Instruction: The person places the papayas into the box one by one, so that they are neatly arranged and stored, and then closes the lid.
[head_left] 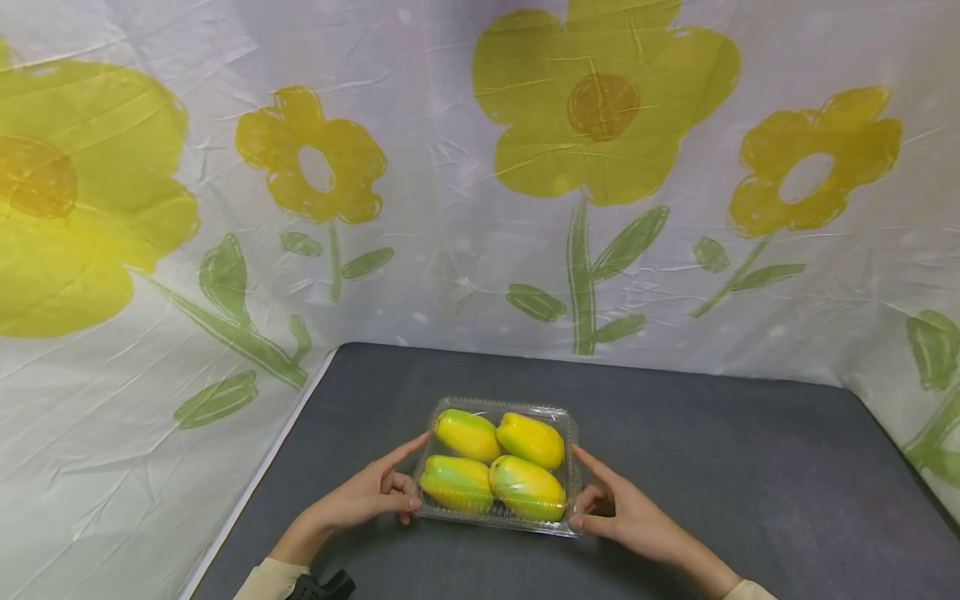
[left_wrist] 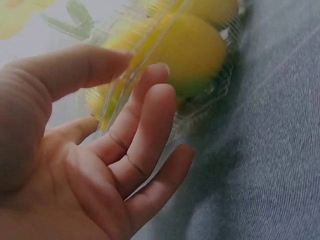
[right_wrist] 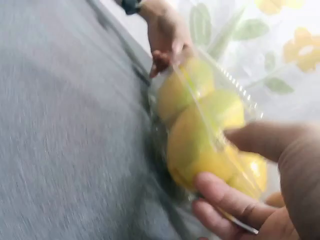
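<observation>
A clear plastic clamshell box [head_left: 498, 527] with several yellow-green mangoes [head_left: 531, 440] inside is held between both hands over the dark table. At its left edge my left hand [head_left: 367, 497] pinches the rim, thumb above and curled fingers below, with the index finger reaching along the side. My right hand [head_left: 633, 512] grips the opposite rim in much the same way. The left wrist view shows the left thumb and fingers [left_wrist: 150, 135] on either side of the thin plastic flange. Clear plastic covers the fruit, and the box looks closed.
The dark grey tabletop [head_left: 735, 467] spreads around the box, with its white-edged left side near the left arm. Behind it hangs a pale cloth [head_left: 450, 275] printed with yellow flowers. A black band [head_left: 322, 586] sits on the left wrist.
</observation>
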